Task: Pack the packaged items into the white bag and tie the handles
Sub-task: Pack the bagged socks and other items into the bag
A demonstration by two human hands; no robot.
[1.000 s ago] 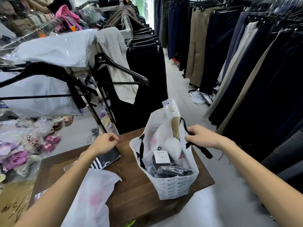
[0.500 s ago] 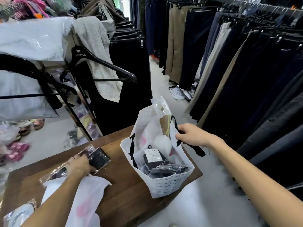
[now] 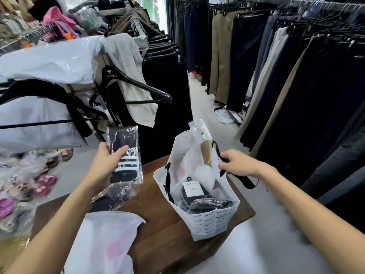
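The white bag [image 3: 212, 222] stands open on the right part of the wooden table [image 3: 160, 220], with several packaged items inside, one labelled OWEN [image 3: 192, 189]. My right hand [image 3: 236, 163] grips the bag's black handle [image 3: 243, 179] at the right rim and holds the mouth open. My left hand [image 3: 109, 161] holds a clear packet of black socks with white stripes [image 3: 126, 155] upright in the air, left of the bag and above the table. Another clear packet [image 3: 118, 192] lies on the table under it. A white frosted pouch [image 3: 104, 240] lies at the near left.
Racks of hanging trousers [image 3: 296, 86] line the right side and the back. A rail with black hangers [image 3: 136, 84], a grey cloth and plastic-wrapped garments stands behind the table. Packaged sandals [image 3: 29, 184] are piled at the left. Papers lie on the aisle floor [image 3: 227, 115].
My left hand has picked the striped sock packet off the table and raised it upright toward the bag. My right hand stays on the bag's handle.
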